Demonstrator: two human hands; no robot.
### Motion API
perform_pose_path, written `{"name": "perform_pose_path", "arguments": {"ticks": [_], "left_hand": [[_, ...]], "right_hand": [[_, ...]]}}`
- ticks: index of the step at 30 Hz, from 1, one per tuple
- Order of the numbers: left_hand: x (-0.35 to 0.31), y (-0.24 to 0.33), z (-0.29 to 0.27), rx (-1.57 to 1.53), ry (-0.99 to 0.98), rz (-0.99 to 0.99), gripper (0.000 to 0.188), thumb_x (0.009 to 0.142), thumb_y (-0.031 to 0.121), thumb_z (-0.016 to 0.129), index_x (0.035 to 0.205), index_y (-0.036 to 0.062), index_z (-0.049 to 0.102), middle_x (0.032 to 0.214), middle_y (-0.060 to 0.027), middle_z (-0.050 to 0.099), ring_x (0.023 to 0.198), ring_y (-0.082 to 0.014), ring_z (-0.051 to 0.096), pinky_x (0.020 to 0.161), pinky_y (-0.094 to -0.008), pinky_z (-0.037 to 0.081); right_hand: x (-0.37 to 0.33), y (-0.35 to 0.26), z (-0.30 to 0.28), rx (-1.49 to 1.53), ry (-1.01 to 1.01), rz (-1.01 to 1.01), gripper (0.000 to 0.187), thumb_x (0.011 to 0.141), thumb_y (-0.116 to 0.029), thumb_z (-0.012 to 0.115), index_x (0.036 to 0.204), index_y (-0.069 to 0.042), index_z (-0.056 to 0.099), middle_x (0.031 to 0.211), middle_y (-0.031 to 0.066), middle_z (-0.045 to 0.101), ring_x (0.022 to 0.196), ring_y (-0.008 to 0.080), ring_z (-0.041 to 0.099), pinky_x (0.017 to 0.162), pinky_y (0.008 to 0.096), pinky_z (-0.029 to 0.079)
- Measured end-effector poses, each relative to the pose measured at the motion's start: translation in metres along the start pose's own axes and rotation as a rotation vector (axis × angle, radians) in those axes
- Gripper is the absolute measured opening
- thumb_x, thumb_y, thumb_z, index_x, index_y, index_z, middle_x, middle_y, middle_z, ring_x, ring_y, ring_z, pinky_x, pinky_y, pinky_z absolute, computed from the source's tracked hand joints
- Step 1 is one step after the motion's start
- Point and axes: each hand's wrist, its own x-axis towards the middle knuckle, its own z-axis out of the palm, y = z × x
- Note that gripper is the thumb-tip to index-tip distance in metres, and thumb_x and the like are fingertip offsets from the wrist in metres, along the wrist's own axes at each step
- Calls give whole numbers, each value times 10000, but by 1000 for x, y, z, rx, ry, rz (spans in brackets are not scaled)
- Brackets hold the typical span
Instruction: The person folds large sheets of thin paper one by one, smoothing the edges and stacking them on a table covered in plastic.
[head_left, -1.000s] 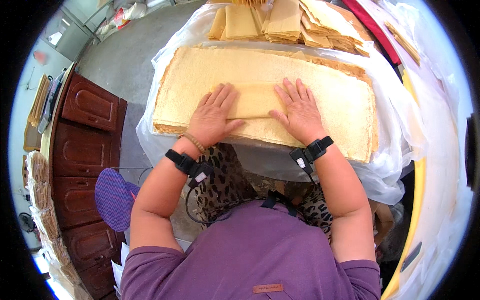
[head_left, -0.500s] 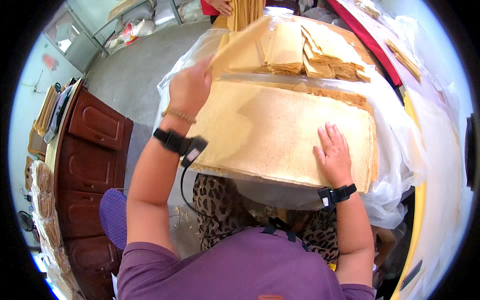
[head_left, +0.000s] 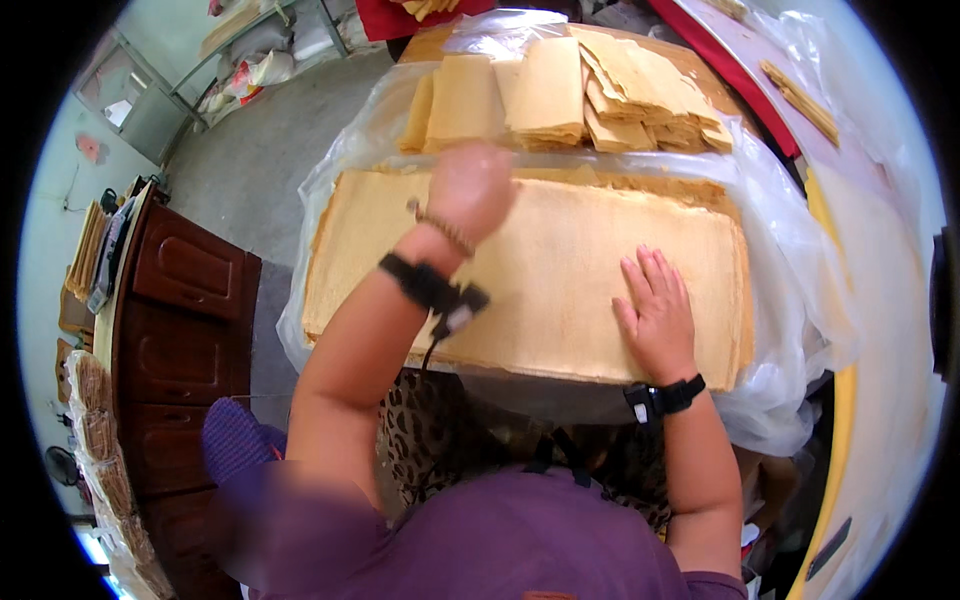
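We see a broad stack of thin, pale-tan rectangular sheets with rough edges [head_left: 590, 285] lying flat in front of the person, on crumpled translucent plastic sheeting [head_left: 790, 340]. The bare right hand [head_left: 658, 315] rests palm-down on the top sheet, toward its right end, with fingers stretched out and holding nothing that we can see. The bare left hand [head_left: 472, 190] is raised at the stack's far edge; it is blurred and its fingers are hidden from us, so we cannot tell whether it grips anything. We notice a beaded brown bracelet [head_left: 445, 230] on the left wrist, and a black strap with a small device on each forearm near the wrist. Just beyond the stack we find smaller rectangular tan pieces in overlapping piles [head_left: 545, 92], nearest to the left hand, and past them a brown wooden tabletop [head_left: 425, 43] shows.
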Motion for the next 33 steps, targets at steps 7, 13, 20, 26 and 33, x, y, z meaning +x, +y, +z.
{"name": "perform_pose_path", "arguments": {"ticks": [7,13,20,26,33], "left_hand": [[-150,110,20,-475,-16,555,527,859,259,739,1336,94,587,1424,-128,553,1369,-307,472,1114,-445,384],[-159,130,40,-272,72,541,490,836,249,757,1281,106,612,1395,-93,573,1337,-290,500,1090,-438,403],[-133,186,42,-390,95,607,423,787,201,775,1176,100,643,1312,-80,604,1242,-301,549,1041,-429,445],[-127,186,42,-445,85,633,409,768,169,769,1149,85,649,1277,-85,629,1238,-309,563,1017,-424,465],[-123,183,39,-434,88,684,335,775,158,772,1088,82,682,1220,-86,674,1171,-287,621,966,-399,518]], "right_hand": [[-51,-31,-24,610,34,40,326,909,-136,644,1216,-29,669,1272,179,640,1196,328,588,1022,396,462],[-166,12,-46,1452,140,855,301,1046,-189,511,1240,4,636,1037,113,722,935,185,697,858,303,561],[-179,40,-50,1834,268,904,368,1055,-191,474,1372,-6,494,1130,141,681,948,205,695,816,330,578],[-180,48,-46,1830,320,951,387,1051,-204,483,1377,3,464,1131,152,672,954,215,696,769,337,598],[-177,55,-59,1581,391,919,337,1052,-220,489,1303,-1,538,1029,108,690,917,183,697,736,317,597]]}}
